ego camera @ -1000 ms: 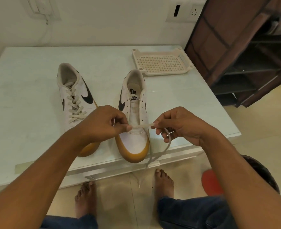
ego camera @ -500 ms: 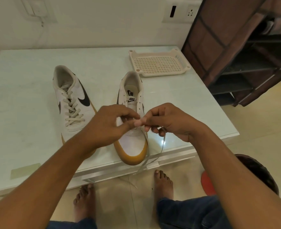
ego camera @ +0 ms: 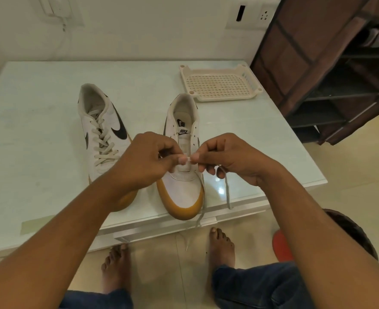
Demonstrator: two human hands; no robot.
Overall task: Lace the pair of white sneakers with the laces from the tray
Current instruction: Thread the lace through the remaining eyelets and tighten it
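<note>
- Unlaced sneaker (ego camera: 182, 190) stood on the table (ego camera: 39, 130), tan toe at the near edge and heel pointing away. It served as the reference for all positions below.
- Left hand (ego camera: 146, 161): fingers curled, thumb and forefinger pinching the lace (ego camera: 227, 190) above the reference sneaker's lower tongue.
- Right hand (ego camera: 231, 159): fingers curled, pinching the same lace just right of the left hand's pinch. The thumb tips nearly met, with a short stretch of lace between them.
- Lace: one strand dropped from under the right hand, to the right of the reference toe. A second strand ran along the toe's right side and over the table edge.
- Could not tell whether the lace passed through an eyelet, since the hands covered that area.
- Laced sneaker (ego camera: 101, 134): left of the reference, roughly parallel, toe partly hidden by the left forearm.
- Tray (ego camera: 219, 84): beyond the reference heel, to its right.
</note>
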